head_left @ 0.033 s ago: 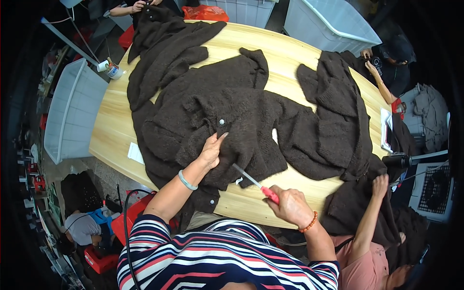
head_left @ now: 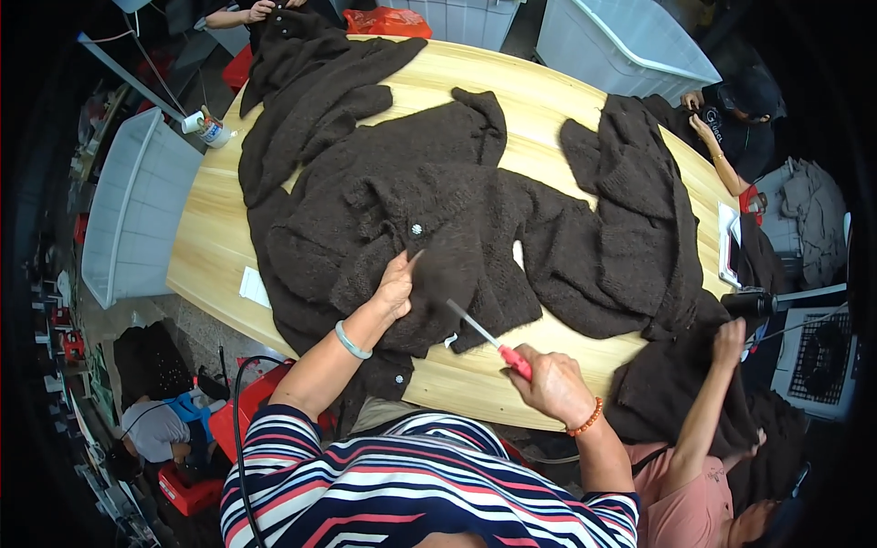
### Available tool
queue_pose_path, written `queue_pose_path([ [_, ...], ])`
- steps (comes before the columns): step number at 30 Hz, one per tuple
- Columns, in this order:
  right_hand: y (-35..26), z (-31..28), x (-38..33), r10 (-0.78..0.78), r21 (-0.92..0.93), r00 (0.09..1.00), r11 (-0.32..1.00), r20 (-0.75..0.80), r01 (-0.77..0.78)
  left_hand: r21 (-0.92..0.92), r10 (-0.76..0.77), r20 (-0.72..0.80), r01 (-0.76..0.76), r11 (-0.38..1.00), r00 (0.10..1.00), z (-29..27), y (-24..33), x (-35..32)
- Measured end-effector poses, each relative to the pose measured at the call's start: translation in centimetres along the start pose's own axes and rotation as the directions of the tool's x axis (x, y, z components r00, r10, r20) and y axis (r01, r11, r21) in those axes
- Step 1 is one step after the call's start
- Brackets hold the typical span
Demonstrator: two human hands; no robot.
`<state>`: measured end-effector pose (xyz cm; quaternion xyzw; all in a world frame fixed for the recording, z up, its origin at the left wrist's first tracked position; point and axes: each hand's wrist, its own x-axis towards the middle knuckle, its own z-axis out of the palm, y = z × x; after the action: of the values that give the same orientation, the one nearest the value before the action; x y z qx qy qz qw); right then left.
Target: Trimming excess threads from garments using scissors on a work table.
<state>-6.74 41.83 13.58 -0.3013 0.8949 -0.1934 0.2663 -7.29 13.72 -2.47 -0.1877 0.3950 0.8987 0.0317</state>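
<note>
A dark brown fuzzy knit garment (head_left: 333, 228) is spread in folds across the table in front of me. My left hand (head_left: 395, 290) is closed, its thumb and fingers pinching the knit just below a pale flower-shaped button (head_left: 417, 229). In my right hand (head_left: 555, 388), the fingers wrap round a tool with a red handle and a long thin metal shaft (head_left: 480, 329). The shaft points up and left toward the knit near my left hand; whether its tip touches the cloth I cannot tell. Another similar button (head_left: 399, 378) shows on the part hanging at the near edge.
More dark brown garments (head_left: 639, 219) lie to the right and far left of the wooden table (head_left: 215, 233). A jar (head_left: 215, 133) and a white paper (head_left: 254, 286) sit at left. Pale plastic bins (head_left: 132, 210) surround the table. Co-workers handle similar garments nearby.
The tool and my right hand have shifted slightly to the right, and the knit beside my left hand is blurred by motion. My left hand keeps its pinch.
</note>
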Motion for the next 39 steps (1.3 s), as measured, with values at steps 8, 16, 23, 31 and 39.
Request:
queue_pose_path([
  [8, 0.4, -0.4, -0.8, 0.028, 0.084, 0.999, 0.996, -0.022, -0.026, 0.981, 0.327, -0.058, -0.007, 0.194, 0.943, 1.2, 4.0, -3.2],
  [16, -0.1, 1.6, -1.0, -0.103, 0.051, 0.990, 0.994, 0.097, 0.098, -0.233, -0.167, -0.300, 0.098, 0.967, 0.939, 1.1, 2.7, -2.1],
  [23, 1.3, 2.0, -0.9, 0.000, 0.128, 0.999, 0.992, -0.034, 0.004, 0.865, 0.179, 0.006, -0.095, 0.493, 0.984, -0.2, 4.1, -4.5],
  [31, -0.2, 2.2, -1.2, -0.125, 0.038, 0.986, 0.992, 0.107, 0.122, 0.280, 0.017, -0.304, 0.073, 0.957, 0.952, -1.5, -0.5, -5.7],
  [39, -0.1, 1.6, -2.0, -0.063, -0.034, 0.998, 0.997, 0.029, 0.064, -0.005, -0.097, -0.318, 0.101, 0.995, 0.943, 1.1, -1.3, -6.6],
])
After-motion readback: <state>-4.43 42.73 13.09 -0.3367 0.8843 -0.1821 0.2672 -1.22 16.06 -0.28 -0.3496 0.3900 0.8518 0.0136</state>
